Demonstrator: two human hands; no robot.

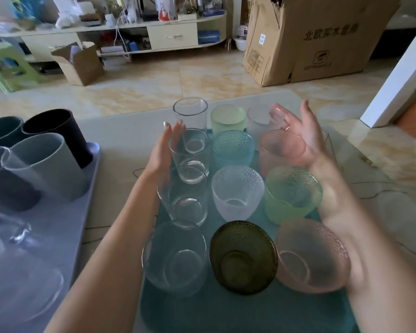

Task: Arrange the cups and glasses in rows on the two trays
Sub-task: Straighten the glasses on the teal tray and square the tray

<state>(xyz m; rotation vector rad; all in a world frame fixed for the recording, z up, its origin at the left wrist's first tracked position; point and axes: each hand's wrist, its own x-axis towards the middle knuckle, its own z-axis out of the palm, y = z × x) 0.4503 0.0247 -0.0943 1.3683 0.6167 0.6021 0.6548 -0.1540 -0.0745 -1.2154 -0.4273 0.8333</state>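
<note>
A teal tray (202, 313) in front of me holds glasses in three rows: clear tumblers (189, 152) on the left, a dark green glass (243, 257), a frosted clear glass (237, 191) and a teal glass (233, 147) in the middle, pink glasses (310, 255) and a light green glass (292, 194) on the right. My left hand (165, 150) is open beside the left column, fingers by a clear tumbler. My right hand (298, 138) is open, palm inward, over the right column by a pink glass (276, 150). Neither holds anything.
A lilac tray (65, 227) at the left holds a black cup (58, 133), a grey cup (51, 162), a dark teal cup (3, 131) and blurred clear glassware (17, 272). Behind the table are a large cardboard box (310, 39), a small box (79, 63) and a green stool (7, 66).
</note>
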